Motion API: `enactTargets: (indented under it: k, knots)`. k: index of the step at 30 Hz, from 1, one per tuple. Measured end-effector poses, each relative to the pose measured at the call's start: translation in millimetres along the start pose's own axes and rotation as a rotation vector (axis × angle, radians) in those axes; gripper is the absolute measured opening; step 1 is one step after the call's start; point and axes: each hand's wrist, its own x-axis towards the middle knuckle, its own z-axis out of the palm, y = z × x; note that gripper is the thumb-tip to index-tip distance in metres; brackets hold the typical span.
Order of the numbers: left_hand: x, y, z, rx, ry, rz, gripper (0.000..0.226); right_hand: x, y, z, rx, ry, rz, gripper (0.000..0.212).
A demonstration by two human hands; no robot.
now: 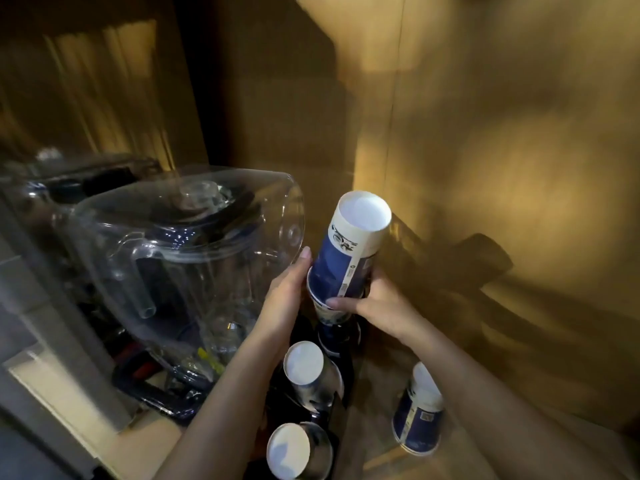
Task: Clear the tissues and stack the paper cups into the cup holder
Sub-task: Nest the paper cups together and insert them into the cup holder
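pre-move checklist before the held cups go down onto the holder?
1. Both-hand grip: ok. Left hand and right hand clasp the held cup stack.
2. Stack upside down like the others: ok.
3. Aligned with the cup holder slot: cannot tell, hands hide the joint.
4. Stack upright: not ok, it tilts.
5. Clearance from the clear pitcher: ok, narrow gap.
6. Loose cup stack on the counter: not ok, not yet loaded.
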Motion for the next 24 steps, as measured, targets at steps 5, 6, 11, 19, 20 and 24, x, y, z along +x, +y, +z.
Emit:
enactTargets:
  k: [5,6,11,19,20,24]
  knots:
    - [10,-18,0,-0.013,0.065,-0.05,0.047,9,11,7,-0.083,0.033,0.036,0.092]
    - [12,-22,1,-0.012,0.068,-0.037,0.044,10,13,9,-0.123,0.061,0.055,0.1]
    - [15,-46,4,0.48,0.072,0.064,0.039,10,24,13,-0.202,0.076,0.036,0.057]
    - [16,-63,8,0.895,0.074,0.173,0.054,9,23,8,-0.351,0.028,-0.034,0.04]
    - [16,-61,8,0.921,0.064,0.163,0.054,8,21,5,-0.355,0.004,-0.036,0.039]
    - [10,-44,14,1.086,0.128,0.289,0.056,-3,12,-14,-0.395,0.01,-0.062,0.045]
